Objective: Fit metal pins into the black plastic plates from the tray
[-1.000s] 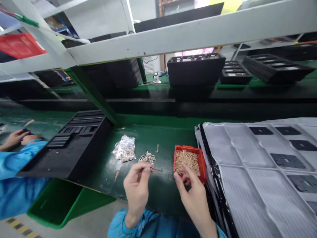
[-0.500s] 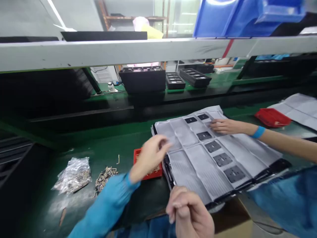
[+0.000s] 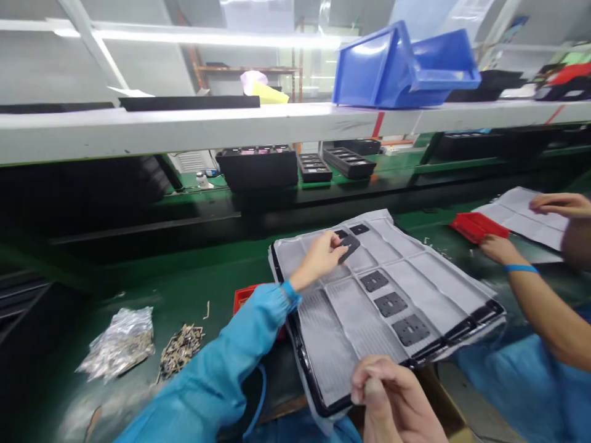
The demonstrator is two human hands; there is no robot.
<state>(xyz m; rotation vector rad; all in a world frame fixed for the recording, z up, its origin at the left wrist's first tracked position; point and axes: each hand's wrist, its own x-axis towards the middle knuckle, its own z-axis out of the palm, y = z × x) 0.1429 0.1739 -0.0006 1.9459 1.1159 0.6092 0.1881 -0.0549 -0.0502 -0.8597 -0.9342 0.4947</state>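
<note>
My left hand [image 3: 321, 258] reaches over the padded sheet and pinches a thin black plate [image 3: 349, 247], which is lifted at a tilt. More black plates lie on the white padded sheet [image 3: 332, 320]: several with small holes, in a row running toward me, among them a near one [image 3: 410, 330] and a far one [image 3: 359, 229]. My right hand [image 3: 392, 394] is at the sheet's near edge, thumb and fingers pressed together; whatever it may hold is too small to make out. A red bin [image 3: 242, 296] is partly covered by my left sleeve.
Left on the green bench are a pile of small metal pieces [image 3: 181, 349] and a clear plastic bag [image 3: 120, 341]. To the right, a co-worker's hand [image 3: 501, 249] is by another red bin [image 3: 478, 226]. Blue bins [image 3: 369, 67] stand on the shelf [image 3: 207, 129] above.
My left hand has moved right and away over the sheet and taken a black plate. The co-worker's hand has left the sheet for the red bin. The view has shifted.
</note>
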